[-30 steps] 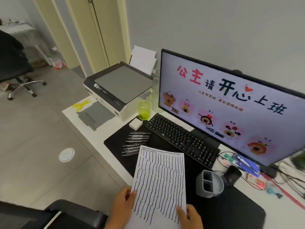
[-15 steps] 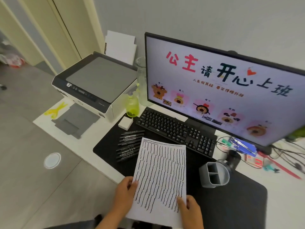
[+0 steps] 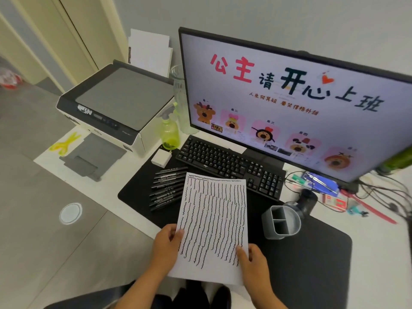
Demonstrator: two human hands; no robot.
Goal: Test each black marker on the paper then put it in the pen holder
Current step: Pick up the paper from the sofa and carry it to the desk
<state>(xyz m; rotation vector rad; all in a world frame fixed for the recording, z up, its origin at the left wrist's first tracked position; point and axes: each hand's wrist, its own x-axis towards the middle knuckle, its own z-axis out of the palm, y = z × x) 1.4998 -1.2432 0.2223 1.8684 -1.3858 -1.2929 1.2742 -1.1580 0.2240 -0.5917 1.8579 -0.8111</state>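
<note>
While both hands pinch the floppy white scribble-covered paper sheet (image 3: 214,221) at its near corners, light slim black markers (image 3: 167,188) lie left, ungripped.

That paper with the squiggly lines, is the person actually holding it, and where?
Yes. The left hand grips the paper at its lower left edge; the right hand holds its lower right corner.

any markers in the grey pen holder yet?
No. Both compartments of the grey plastic pen holder look empty, and the black markers lie in a row on the black desk mat left of the scribbled paper.
</note>
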